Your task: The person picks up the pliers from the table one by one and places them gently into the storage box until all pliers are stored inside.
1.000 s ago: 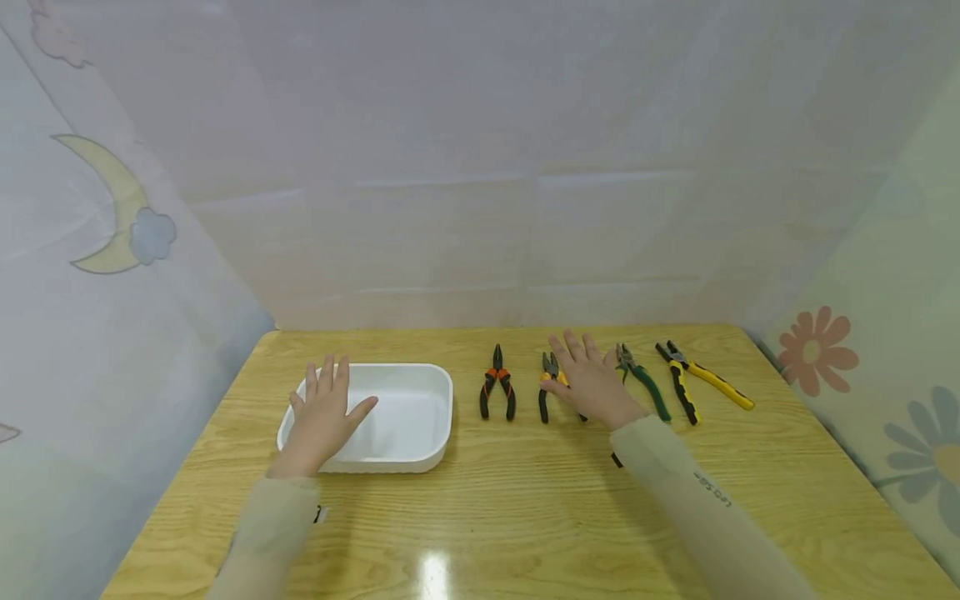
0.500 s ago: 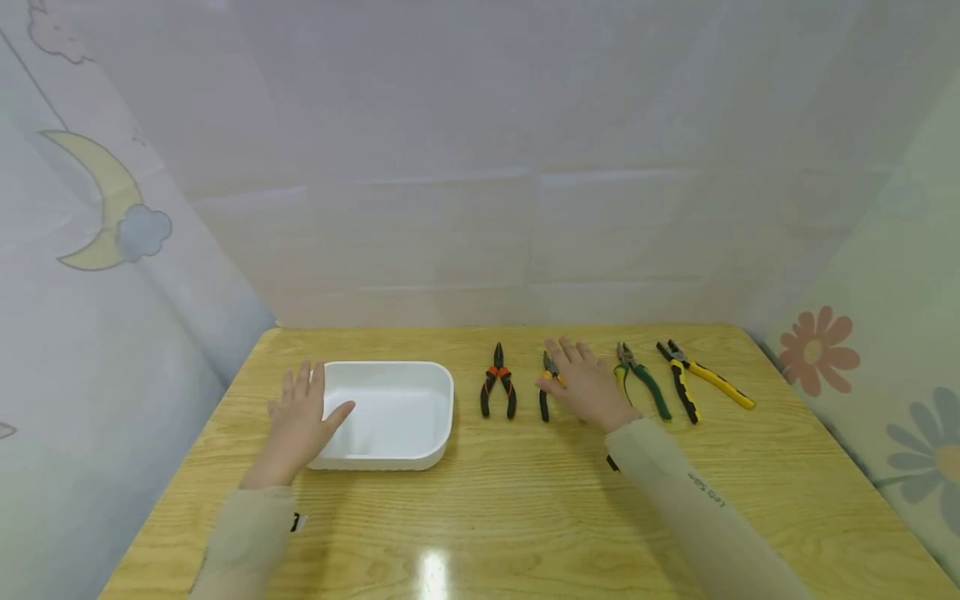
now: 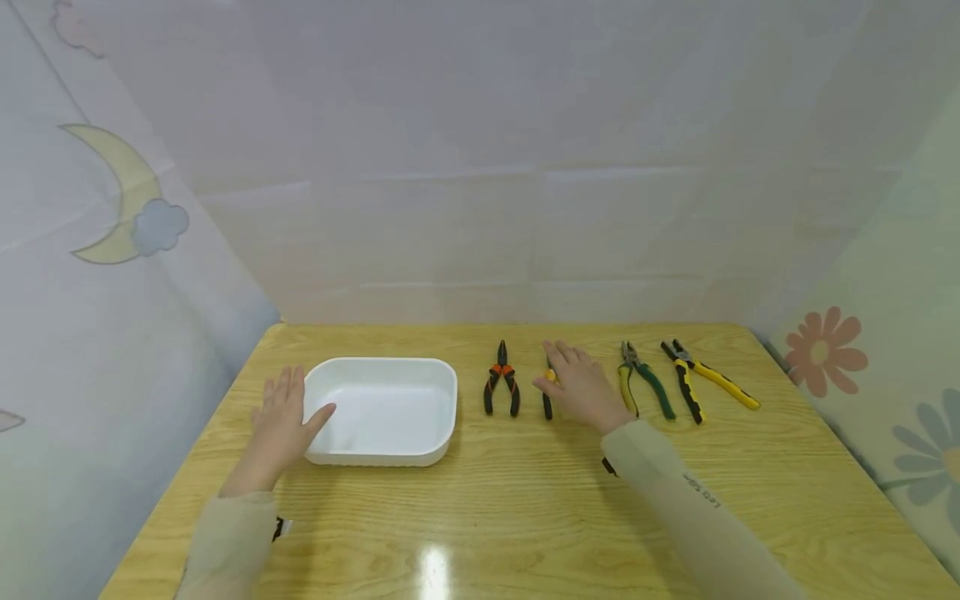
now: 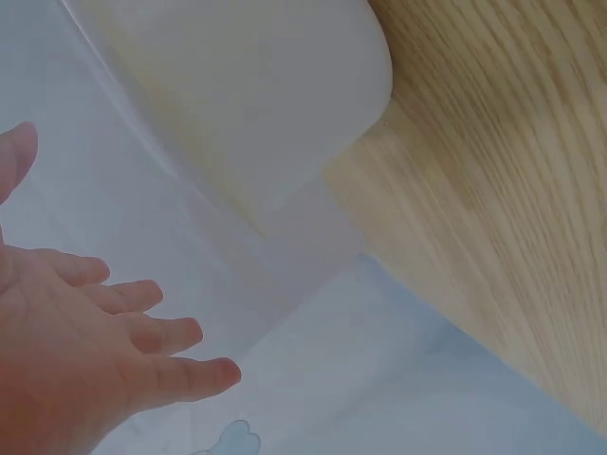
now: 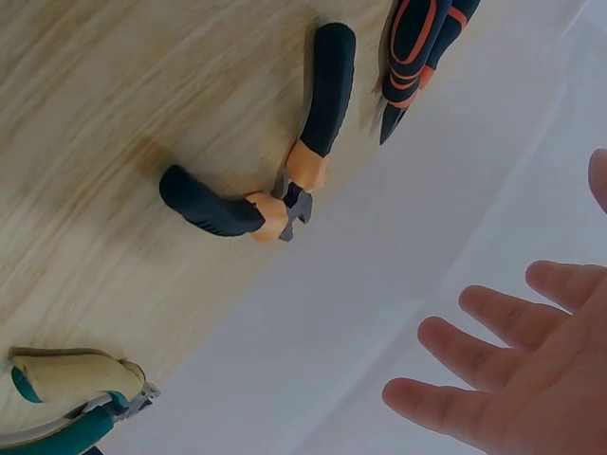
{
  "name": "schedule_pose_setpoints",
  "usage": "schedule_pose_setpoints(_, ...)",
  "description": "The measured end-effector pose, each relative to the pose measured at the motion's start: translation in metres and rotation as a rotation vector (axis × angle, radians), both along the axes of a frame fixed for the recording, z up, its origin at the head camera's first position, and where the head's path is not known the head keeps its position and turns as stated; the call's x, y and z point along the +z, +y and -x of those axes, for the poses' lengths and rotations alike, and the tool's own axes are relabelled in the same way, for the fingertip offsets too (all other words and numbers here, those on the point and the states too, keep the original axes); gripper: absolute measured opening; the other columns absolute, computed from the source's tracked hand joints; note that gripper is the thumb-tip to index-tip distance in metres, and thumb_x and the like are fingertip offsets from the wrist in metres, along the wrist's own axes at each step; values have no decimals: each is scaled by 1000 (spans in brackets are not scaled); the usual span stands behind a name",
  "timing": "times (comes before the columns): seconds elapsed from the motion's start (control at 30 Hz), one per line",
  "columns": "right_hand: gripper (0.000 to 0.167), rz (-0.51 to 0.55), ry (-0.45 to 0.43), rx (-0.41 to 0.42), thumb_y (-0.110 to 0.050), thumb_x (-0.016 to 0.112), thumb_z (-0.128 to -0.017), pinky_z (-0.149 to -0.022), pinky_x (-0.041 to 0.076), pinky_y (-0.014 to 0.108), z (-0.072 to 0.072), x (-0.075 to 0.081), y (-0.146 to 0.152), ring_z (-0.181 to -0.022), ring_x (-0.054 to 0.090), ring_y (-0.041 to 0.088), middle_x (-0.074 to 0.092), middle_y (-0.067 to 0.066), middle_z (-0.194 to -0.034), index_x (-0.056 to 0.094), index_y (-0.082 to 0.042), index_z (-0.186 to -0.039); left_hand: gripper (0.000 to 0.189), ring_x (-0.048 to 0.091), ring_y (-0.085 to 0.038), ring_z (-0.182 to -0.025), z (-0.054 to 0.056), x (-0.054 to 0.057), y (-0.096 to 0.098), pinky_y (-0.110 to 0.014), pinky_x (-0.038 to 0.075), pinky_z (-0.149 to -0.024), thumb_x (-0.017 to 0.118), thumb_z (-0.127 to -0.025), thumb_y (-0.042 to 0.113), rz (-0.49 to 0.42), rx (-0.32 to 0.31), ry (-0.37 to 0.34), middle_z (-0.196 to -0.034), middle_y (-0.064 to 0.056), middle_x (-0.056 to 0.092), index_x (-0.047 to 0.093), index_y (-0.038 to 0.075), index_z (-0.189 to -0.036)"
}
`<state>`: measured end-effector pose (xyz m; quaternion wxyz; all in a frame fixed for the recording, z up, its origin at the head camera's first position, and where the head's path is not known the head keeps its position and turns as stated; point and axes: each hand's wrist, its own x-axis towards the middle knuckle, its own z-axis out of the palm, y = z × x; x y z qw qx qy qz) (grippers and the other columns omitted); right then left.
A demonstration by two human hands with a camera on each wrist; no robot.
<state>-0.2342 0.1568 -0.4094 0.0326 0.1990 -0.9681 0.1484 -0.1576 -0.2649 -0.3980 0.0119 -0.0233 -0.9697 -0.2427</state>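
Observation:
My left hand, fingers spread, is at the left side of a white rectangular tub; in the left wrist view its fingers hold nothing and stand apart from the tub's wall. My right hand hovers with outstretched fingers over pliers with black and orange handles, hiding most of them in the head view. The right wrist view shows these pliers whole, handles splayed, apart from the hand. To their left lie long-nose pliers with black and red handles.
Right of my right hand lie pliers with green and yellow handles, then larger black and yellow pliers. All the tools rest on a wooden table. Printed cloth hangs behind the table and along both sides.
My left hand has moved left from over the tub to its left side. My right hand has shifted slightly down and left, covering more of the black and orange pliers.

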Motion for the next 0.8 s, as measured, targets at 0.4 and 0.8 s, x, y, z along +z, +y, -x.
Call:
schedule_pose_setpoints(0.4,67,29,-55,-7,-34,54,-101,-102,28,70,-2,-2,-10,-133,32,50,33,29,-149,27,0,-151,88,-5,-59,-136,-4,-7,-11,-79,5,-99,51,-101,40,-56,36,-50,-151,-40,-2,1,-16,-147)
schedule_pose_setpoints(0.8,68,95,-72,8,-34,54,-100,-100,30,71,-2,-9,-13,-132,31,52,31,29,-150,26,0,-152,90,-7,-55,-138,-3,-14,-21,-69,3,-109,49,-102,37,-250,16,-102,-151,-40,-9,-9,-16,-146)
